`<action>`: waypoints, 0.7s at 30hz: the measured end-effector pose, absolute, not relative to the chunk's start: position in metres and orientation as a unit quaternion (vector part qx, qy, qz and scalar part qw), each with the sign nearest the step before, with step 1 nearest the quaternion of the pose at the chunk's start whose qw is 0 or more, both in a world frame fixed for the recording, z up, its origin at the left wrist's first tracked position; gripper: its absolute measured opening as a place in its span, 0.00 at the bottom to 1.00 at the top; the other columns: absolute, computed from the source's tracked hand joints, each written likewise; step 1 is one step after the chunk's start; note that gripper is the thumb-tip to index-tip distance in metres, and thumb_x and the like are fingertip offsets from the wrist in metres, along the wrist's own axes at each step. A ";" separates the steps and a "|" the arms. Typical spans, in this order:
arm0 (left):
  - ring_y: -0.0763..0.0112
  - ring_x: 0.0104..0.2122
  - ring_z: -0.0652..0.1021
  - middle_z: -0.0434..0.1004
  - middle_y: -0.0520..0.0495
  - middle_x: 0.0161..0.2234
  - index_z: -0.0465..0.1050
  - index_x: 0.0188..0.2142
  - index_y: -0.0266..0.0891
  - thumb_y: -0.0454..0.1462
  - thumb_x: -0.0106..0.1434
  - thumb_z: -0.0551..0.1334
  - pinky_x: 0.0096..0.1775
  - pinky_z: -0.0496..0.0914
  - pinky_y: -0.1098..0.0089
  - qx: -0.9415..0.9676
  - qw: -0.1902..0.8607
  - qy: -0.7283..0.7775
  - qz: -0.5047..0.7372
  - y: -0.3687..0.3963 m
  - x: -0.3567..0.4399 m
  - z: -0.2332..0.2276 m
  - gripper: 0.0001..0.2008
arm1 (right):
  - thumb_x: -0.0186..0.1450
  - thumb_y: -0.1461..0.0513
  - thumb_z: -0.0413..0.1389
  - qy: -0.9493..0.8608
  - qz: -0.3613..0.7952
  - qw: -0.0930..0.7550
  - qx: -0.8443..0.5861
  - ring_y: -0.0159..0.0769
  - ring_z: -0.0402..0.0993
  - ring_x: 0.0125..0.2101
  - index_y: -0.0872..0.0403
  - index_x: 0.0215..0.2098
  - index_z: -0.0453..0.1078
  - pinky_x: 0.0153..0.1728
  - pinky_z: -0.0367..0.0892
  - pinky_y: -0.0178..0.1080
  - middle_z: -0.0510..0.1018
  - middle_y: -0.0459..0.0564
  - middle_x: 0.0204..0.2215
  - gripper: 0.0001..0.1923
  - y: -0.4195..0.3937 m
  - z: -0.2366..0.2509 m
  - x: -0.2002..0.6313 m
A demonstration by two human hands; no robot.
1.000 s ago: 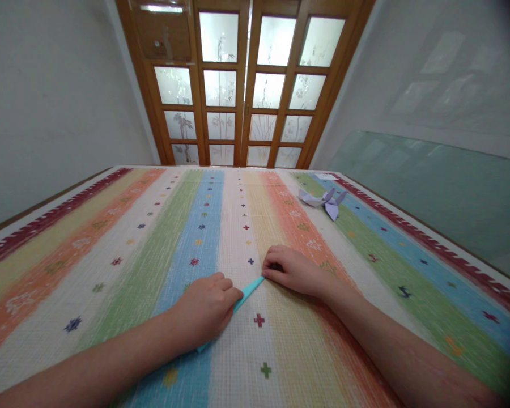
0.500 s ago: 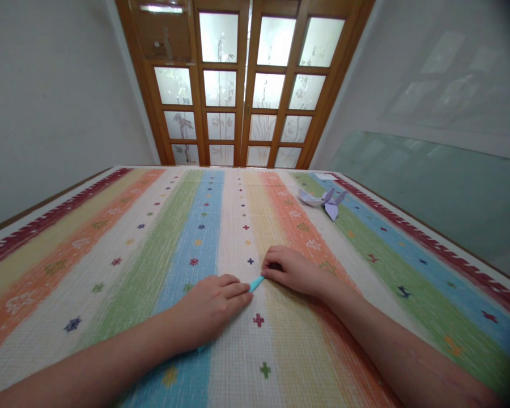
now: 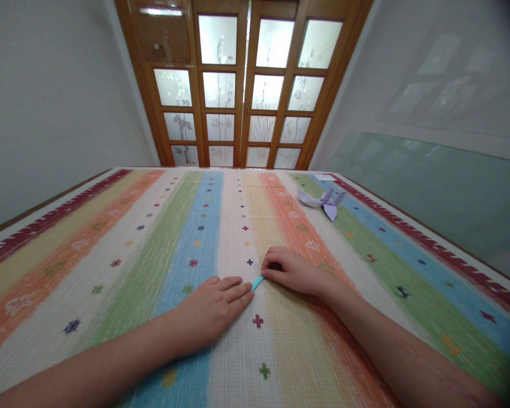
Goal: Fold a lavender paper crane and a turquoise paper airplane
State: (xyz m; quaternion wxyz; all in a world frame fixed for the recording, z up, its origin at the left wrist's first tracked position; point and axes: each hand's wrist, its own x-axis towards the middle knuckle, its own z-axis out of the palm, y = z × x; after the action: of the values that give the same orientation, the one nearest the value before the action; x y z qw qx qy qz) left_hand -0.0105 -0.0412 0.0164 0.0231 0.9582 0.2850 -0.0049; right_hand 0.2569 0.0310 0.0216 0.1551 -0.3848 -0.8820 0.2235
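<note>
A narrow folded strip of turquoise paper (image 3: 257, 282) lies on the striped mat (image 3: 110, 238); only its far tip shows. My left hand (image 3: 212, 309) lies flat on most of the strip, fingers stretched out and pressing it down. My right hand (image 3: 293, 272) pinches the strip's far tip against the mat, fingers curled. The two hands almost touch at the tip.
A folded lilac paper figure (image 3: 323, 201) sits on the mat at the far right. A small white slip (image 3: 325, 177) lies beyond it. Wooden glass-paned doors (image 3: 242, 85) stand behind the mat, and a green glass panel (image 3: 429, 181) leans along the right wall.
My left hand has slid forward along the strip and flattened out, covering nearly all of it. My right hand has stayed at the tip.
</note>
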 end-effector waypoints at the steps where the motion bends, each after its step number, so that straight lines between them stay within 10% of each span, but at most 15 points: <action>1: 0.56 0.65 0.64 0.58 0.46 0.68 0.54 0.68 0.43 0.36 0.76 0.46 0.59 0.63 0.56 0.958 0.022 0.285 -0.006 -0.041 -0.010 0.016 0.23 | 0.68 0.59 0.58 -0.881 0.226 0.157 -0.386 0.35 0.72 0.34 0.53 0.34 0.75 0.37 0.64 0.38 0.77 0.48 0.33 0.08 0.030 0.022 0.256; 21: 0.59 0.63 0.65 0.62 0.46 0.67 0.56 0.67 0.41 0.37 0.76 0.45 0.58 0.63 0.57 0.955 0.014 0.295 0.013 -0.043 -0.010 0.015 0.22 | 0.68 0.58 0.59 -0.891 0.183 0.182 -0.374 0.37 0.72 0.37 0.52 0.35 0.76 0.42 0.62 0.41 0.78 0.47 0.33 0.07 0.019 0.017 0.240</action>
State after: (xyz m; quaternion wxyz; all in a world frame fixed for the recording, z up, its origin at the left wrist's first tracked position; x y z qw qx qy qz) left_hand -0.0095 -0.0429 0.0152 0.0142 0.9554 0.2948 0.0129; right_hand 0.2401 0.0189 0.0166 0.1819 -0.3741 -0.8908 0.1830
